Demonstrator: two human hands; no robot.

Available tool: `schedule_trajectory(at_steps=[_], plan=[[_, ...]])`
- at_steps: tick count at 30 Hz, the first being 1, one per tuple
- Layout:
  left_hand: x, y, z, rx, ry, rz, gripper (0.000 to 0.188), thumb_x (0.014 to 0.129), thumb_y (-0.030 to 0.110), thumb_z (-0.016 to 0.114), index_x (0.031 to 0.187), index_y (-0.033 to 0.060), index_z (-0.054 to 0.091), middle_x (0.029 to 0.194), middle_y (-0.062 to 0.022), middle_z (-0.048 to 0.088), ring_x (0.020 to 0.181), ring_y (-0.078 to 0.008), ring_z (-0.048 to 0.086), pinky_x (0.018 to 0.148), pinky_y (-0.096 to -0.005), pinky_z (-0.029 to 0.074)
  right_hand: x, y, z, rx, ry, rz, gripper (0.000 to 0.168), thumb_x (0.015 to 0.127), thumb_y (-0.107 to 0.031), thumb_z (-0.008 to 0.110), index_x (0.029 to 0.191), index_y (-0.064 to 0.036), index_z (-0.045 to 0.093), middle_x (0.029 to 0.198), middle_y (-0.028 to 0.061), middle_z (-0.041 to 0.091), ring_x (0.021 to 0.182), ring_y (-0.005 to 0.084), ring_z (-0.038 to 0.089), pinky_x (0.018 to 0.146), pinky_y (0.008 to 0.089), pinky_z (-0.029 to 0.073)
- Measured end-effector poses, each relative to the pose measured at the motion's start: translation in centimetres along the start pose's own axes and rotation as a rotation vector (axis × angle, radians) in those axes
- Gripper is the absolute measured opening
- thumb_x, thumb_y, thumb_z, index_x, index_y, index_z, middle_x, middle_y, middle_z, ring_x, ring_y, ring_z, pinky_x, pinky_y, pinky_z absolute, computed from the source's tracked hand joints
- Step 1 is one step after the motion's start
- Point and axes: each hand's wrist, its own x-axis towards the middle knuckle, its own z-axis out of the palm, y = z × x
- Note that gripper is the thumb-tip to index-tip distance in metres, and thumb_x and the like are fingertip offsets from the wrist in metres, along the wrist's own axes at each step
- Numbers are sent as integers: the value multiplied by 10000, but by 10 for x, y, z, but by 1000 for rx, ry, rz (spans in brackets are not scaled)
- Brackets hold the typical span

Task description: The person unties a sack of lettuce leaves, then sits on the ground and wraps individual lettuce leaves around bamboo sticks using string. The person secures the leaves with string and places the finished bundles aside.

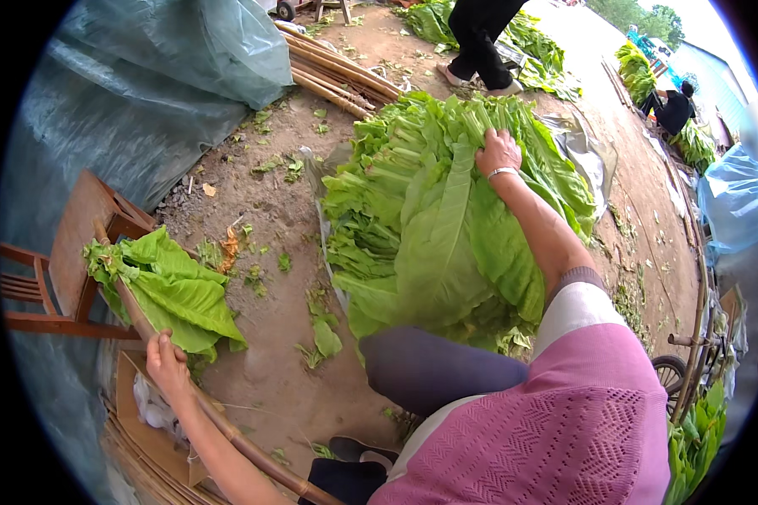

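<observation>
My left hand (167, 366) is closed around a long bamboo pole (246, 445) that slants from the lower middle up to a wooden chair (79, 252). A bunch of large green tobacco leaves (177, 284) hangs from the pole beyond that hand, stem ends gathered at the pole. In front of me lies a broad heap of tobacco leaves (410, 208), most stems pointing away from my body. At its far right part my right hand (500, 151), with a bracelet at the wrist, has its fingers curled over leaf stems; the fingertips are partly hidden among them.
Plastic sheeting (164, 63) drapes along the left. Bamboo poles (335, 69) lie beyond the heap, near a standing person's legs (480, 38). An open cardboard box (126, 379) sits below the chair. Another person (674, 110) sits far right among leaves. A wheel (669, 372) is at right.
</observation>
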Motion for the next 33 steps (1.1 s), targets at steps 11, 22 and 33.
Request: schedule_trajectory(at_steps=[11,22,33], plan=[[-7,11,-1,-15,-4,-45,237,921,216,520,1024,29,621,567,22,471,446,-28,365,406,-187,252,-13,-23,-23,1,-289,-99,373,697,-232,657,1025,-59,617,1029,148,643,979,328,605,844,403,494],[-32,11,-63,-187,-114,-50,196,921,201,527,978,25,591,600,4,507,427,-26,354,379,-178,236,-189,-387,-55,421,-1208,-1339,575,749,-296,684,1182,38,508,1111,219,593,1022,300,573,910,378,433],[108,-134,-136,329,-142,-571,231,843,266,565,792,42,593,533,-21,463,409,-125,363,370,-286,247,-279,-621,-45,945,-1114,-1577,211,753,-97,707,955,-44,674,895,60,698,802,133,608,781,305,498]])
